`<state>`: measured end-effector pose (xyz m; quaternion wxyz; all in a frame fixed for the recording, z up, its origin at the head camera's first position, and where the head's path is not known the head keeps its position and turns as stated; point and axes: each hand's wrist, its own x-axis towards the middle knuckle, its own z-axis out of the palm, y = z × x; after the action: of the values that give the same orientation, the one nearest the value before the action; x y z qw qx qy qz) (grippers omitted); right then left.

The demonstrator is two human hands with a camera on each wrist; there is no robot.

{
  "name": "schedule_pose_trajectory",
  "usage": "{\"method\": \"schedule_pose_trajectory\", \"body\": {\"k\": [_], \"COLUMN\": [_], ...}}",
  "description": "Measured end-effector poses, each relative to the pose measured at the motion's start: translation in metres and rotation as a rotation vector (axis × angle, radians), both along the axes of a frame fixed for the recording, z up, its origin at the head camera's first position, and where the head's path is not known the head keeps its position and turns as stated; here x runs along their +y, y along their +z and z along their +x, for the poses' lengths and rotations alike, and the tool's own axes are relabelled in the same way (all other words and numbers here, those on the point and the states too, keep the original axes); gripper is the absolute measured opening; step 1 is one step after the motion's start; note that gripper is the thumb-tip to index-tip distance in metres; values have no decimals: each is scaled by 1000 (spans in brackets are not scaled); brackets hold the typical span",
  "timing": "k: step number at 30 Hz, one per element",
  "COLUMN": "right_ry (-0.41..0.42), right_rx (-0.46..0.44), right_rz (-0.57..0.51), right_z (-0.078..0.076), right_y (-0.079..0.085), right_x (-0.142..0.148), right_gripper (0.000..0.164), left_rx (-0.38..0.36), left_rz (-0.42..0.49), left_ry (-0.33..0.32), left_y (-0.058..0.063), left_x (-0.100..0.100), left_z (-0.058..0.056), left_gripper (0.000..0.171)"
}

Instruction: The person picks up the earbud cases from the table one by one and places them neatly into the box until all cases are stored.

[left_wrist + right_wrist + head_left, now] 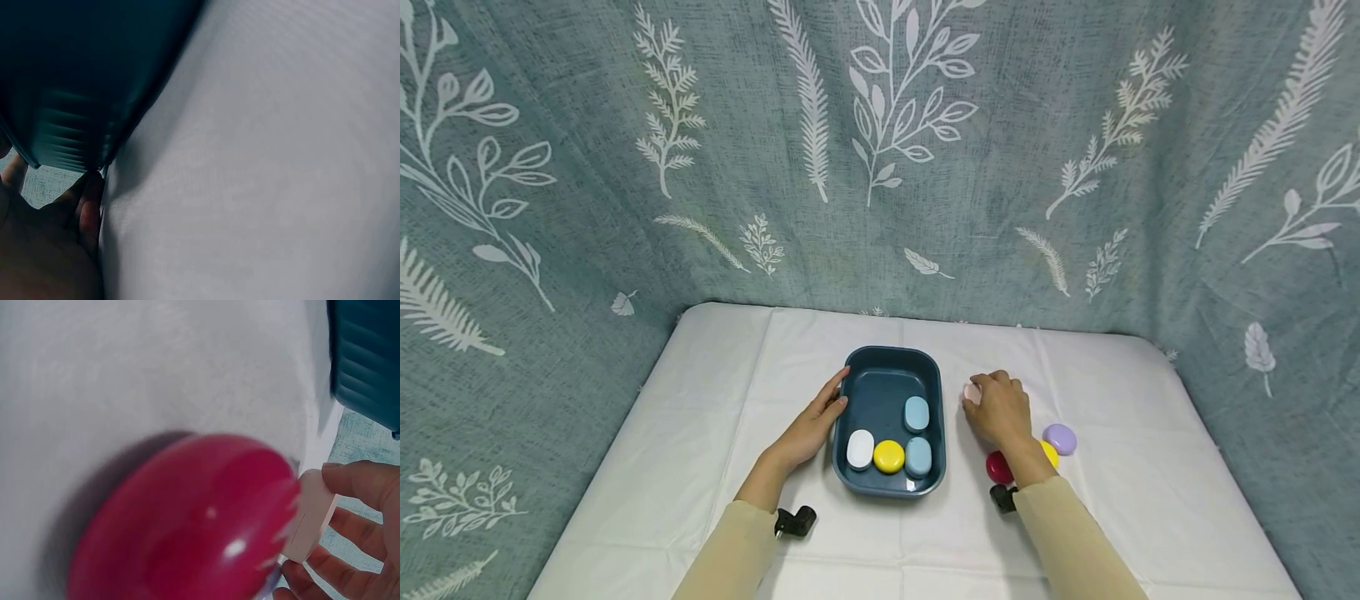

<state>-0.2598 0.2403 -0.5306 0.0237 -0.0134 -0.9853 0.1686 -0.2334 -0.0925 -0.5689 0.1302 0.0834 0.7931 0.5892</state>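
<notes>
A dark blue rectangular tray (887, 387) holds a white (860, 450), a yellow (889, 457) and two light blue rounded cases (917, 413). Along the tray's left side my left hand (805, 429) rests with fingers extended, their tips at its wall and rim. To the right of the tray, my right hand (1000, 408) pinches a pale pink rounded case (310, 515) between thumb and fingers. Under the right wrist lie a glossy red case (998, 467) and a partly hidden yellow one (1048, 454). A lilac case (1060, 439) sits beside them.
White cloth (715, 417) covers the table. A grey-green curtain (925, 167) with white leaf prints hangs behind and at both sides. Black wrist-camera parts (795, 522) stick out beside both sleeves.
</notes>
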Motion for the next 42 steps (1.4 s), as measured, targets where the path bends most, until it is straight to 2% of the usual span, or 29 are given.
{"method": "schedule_pose_trajectory", "body": {"k": [20,42], "right_ry": [96,195], "right_rx": [115,170], "right_rz": [-37,-71], "right_z": [9,23], "right_y": [20,49], "right_x": [-5,-26], "right_gripper": [44,47], "left_rx": [-3,-3], "left_rz": [-1,1], "left_ry": [-3,-3], "left_y": [0,-2], "left_x": [0,-1], "left_z": [0,-2], "left_gripper": [52,52]}}
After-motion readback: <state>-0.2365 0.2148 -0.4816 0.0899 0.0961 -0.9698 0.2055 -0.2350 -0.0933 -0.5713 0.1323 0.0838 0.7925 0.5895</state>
